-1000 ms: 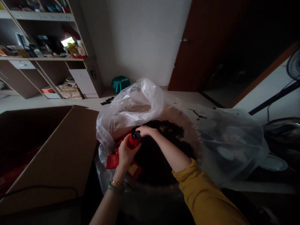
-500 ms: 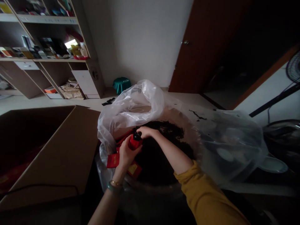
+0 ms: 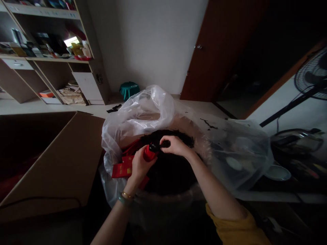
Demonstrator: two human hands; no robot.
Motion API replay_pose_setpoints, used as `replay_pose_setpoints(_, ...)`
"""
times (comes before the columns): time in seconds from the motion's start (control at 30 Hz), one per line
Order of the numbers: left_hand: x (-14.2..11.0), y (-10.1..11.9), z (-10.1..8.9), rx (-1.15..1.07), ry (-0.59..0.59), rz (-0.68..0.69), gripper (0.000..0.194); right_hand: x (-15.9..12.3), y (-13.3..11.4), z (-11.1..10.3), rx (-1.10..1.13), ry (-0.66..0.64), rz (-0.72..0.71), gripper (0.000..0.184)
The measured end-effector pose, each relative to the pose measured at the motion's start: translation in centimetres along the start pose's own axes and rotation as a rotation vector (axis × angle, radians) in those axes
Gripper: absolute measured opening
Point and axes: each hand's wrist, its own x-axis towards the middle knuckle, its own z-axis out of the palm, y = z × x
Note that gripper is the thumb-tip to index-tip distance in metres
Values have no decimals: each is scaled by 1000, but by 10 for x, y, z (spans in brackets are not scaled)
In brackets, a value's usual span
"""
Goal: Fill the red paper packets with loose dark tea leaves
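Note:
My left hand [image 3: 140, 166] is wrapped round a small red packet [image 3: 149, 154] held upright, with dark stuff showing at its top. Just right of that top, my right hand [image 3: 175, 145] has thumb and forefinger pinched together on a bit of dark loose material. Below both hands lies a heap of dark, shredded material [image 3: 171, 173], its kind too dim to make out, inside a round container lined with a clear plastic bag [image 3: 159, 102]. Flat red packets [image 3: 122, 169] with gold print lie at the heap's left side, partly hidden by my left hand.
An open cardboard box [image 3: 58, 160] with red things inside stands at left. To the right, the plastic spreads over a surface with a pale dish [image 3: 278, 173]. Shelves [image 3: 89, 81], a green-covered bin [image 3: 129, 90], a brown door [image 3: 196, 64] and a fan [image 3: 313, 75] stand behind.
My right hand has moved right, away from the packet's mouth, and its pinch now shows clearly. My left hand still holds the packet. The view has shifted slightly right.

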Motion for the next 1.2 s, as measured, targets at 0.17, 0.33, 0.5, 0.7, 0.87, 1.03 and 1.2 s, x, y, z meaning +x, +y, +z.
replay_pose_setpoints(0.17,2,7,3,72,-3,40,54,-12,-30,-12,-10,55,-71,18)
replay_pose_setpoints(0.33,3,9,8,92,2,50,53,-11,-44,-2,-135,93,-102,33)
replay_pose_setpoints(0.5,2,7,11,136,29,73,53,-14,-39,8,-180,185,-106,34)
replay_pose_setpoints(0.7,-1,12,16,158,33,91,50,-11,-40,20,-141,157,-189,27)
replay_pose_setpoints(0.87,-2,6,16,18,45,44,53,-15,-33,16,38,330,-242,22)
replay_pose_setpoints(1.03,2,2,8,-228,13,-52,60,-27,-11,14,102,377,-155,19)
replay_pose_setpoints(1.2,8,4,1,-440,-153,-87,50,-28,-9,15,-93,200,-403,29)
